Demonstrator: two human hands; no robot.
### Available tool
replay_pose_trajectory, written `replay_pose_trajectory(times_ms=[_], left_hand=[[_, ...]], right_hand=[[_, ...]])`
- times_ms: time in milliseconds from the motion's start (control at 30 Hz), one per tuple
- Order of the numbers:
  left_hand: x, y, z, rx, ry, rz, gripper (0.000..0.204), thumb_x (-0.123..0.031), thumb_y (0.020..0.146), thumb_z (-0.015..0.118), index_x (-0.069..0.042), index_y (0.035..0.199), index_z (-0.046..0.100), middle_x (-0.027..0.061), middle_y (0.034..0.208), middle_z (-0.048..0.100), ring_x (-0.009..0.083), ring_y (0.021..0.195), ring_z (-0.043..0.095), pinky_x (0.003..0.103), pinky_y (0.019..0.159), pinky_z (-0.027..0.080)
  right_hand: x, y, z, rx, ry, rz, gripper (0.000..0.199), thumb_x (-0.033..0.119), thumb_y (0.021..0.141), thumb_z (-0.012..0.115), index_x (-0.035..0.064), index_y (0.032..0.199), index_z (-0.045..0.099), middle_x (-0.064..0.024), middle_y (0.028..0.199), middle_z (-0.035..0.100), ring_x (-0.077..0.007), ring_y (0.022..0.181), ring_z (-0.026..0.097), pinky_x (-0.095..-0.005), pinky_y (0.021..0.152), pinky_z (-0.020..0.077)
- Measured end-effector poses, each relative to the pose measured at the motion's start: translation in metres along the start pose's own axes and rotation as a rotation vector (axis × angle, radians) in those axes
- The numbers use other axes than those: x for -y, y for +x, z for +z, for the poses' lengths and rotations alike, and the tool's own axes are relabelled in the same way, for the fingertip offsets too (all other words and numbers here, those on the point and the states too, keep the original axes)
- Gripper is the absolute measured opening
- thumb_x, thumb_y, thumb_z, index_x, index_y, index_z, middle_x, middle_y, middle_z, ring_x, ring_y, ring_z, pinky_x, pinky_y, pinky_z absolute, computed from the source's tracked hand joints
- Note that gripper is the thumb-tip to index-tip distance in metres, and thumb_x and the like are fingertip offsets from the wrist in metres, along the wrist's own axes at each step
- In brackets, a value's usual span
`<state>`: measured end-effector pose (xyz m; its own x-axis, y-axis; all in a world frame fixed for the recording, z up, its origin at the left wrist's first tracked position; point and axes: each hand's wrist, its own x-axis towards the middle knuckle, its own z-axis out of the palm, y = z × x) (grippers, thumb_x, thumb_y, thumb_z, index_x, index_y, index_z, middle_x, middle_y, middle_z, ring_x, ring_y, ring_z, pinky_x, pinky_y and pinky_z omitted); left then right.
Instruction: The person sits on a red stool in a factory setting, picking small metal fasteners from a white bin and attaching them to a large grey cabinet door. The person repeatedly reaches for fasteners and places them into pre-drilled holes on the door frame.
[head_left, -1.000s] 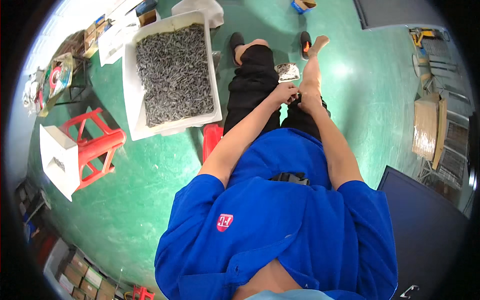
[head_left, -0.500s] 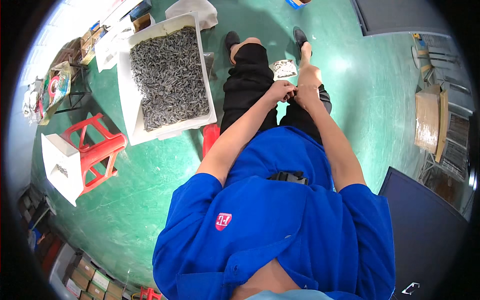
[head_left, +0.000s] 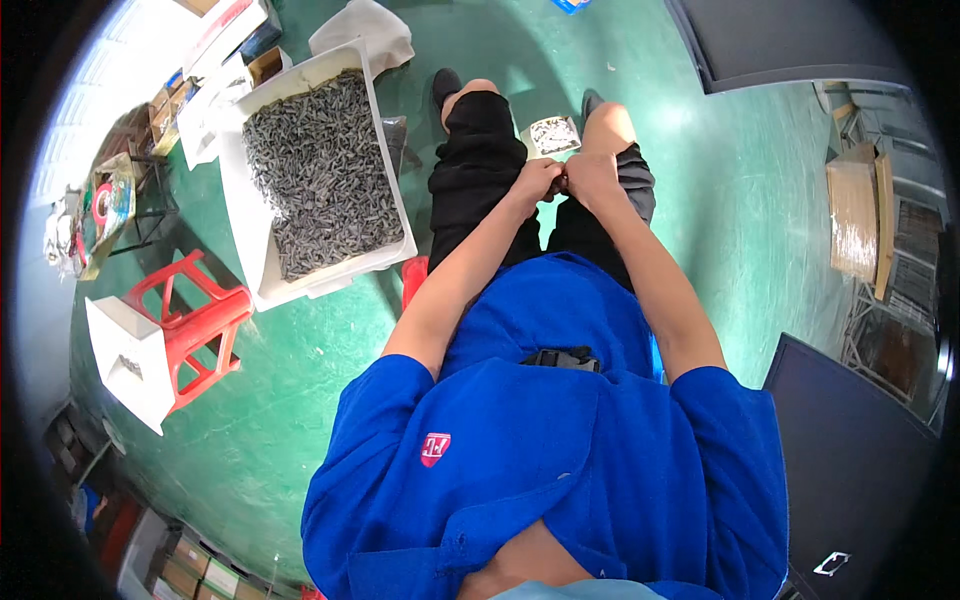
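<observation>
Left hand (head_left: 533,183) and right hand (head_left: 588,176) meet above the lap, fingers pinched on a small, perhaps metal, part (head_left: 560,183); right of a white tray (head_left: 262,270) of grey parts (head_left: 322,185), before a small box (head_left: 552,135).

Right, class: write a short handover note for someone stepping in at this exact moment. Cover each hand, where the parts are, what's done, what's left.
Left hand and right hand: together over the lap, pinching a small dark part between them; grip hidden.
White tray of grey parts: on the person's left.
Small white tray: on the floor between the feet, holding a few pieces.
Done: few pieces.
Left: the big tray is nearly full.
</observation>
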<state>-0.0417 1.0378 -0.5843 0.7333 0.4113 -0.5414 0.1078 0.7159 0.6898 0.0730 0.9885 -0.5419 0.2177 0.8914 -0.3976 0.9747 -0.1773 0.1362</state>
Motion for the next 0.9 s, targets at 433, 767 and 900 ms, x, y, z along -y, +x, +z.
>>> replay_pose_trajectory(times_ms=[433, 767, 900], left_hand=[[0.006, -0.007, 0.001, 0.012, 0.105, 0.058, 0.021, -0.021, 0.085, 0.048, -0.005, 0.073, 0.053, -0.0011, 0.058, 0.048, 0.0055, 0.045, 0.039, 0.018, 0.037, 0.027], [0.002, -0.012, 0.017, 0.099, 0.188, -0.014, 0.017, -0.020, 0.081, 0.049, -0.007, 0.070, 0.052, -0.0032, 0.058, 0.045, 0.0051, 0.043, 0.035, 0.020, 0.039, 0.025], [0.004, -0.014, 0.016, 0.060, 0.257, 0.018, 0.015, -0.019, 0.075, 0.051, -0.008, 0.066, 0.051, -0.0020, 0.053, 0.043, 0.0070, 0.042, 0.035, 0.021, 0.038, 0.026]], right_hand=[[0.018, -0.023, 0.012, -0.103, -0.037, 0.012, 0.018, 0.019, 0.075, 0.052, 0.0095, 0.083, 0.065, -0.0066, 0.083, 0.063, -0.0196, 0.080, 0.060, -0.0458, 0.081, 0.0387], [0.004, -0.045, 0.019, -0.182, 0.080, 0.108, 0.017, 0.011, 0.072, 0.050, 0.0017, 0.081, 0.062, -0.0133, 0.075, 0.060, -0.0292, 0.077, 0.059, -0.0436, 0.067, 0.0441], [0.002, -0.031, 0.047, -0.226, -0.130, 0.097, 0.019, 0.015, 0.071, 0.053, 0.0062, 0.082, 0.065, -0.0053, 0.074, 0.062, -0.0259, 0.082, 0.058, -0.0529, 0.083, 0.0351]])
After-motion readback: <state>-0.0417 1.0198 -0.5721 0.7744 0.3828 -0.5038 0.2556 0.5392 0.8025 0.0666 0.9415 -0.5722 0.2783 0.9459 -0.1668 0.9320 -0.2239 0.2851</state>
